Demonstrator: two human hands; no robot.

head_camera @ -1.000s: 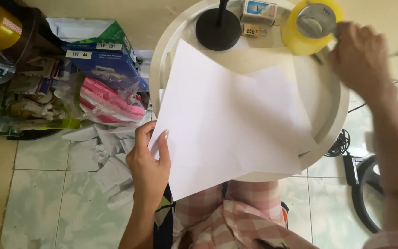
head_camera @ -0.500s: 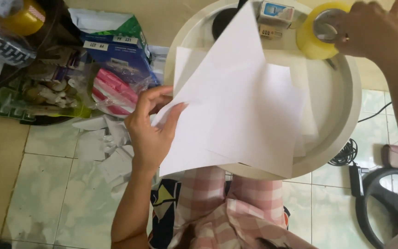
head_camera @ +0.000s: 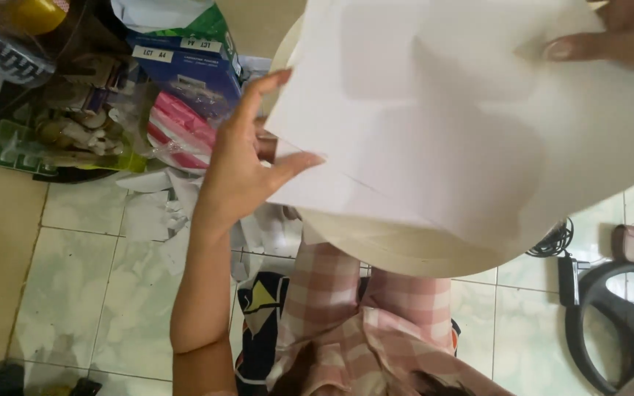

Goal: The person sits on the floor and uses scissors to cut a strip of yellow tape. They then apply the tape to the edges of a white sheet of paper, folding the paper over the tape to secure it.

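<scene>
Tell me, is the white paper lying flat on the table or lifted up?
Lifted: the white paper is held up over the round table, left hand pinching its edge, right hand at the top.

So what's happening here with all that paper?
A person seated at a round cream table is handling large white paper sheets with bare hands. The left hand pinches the sheets' left edge between thumb and fingers, and the right hand touches them near the top right corner. The sheets are lifted up and hide most of the tabletop. Paper scraps and a blue box lie on the tiled floor beside the table.
</scene>
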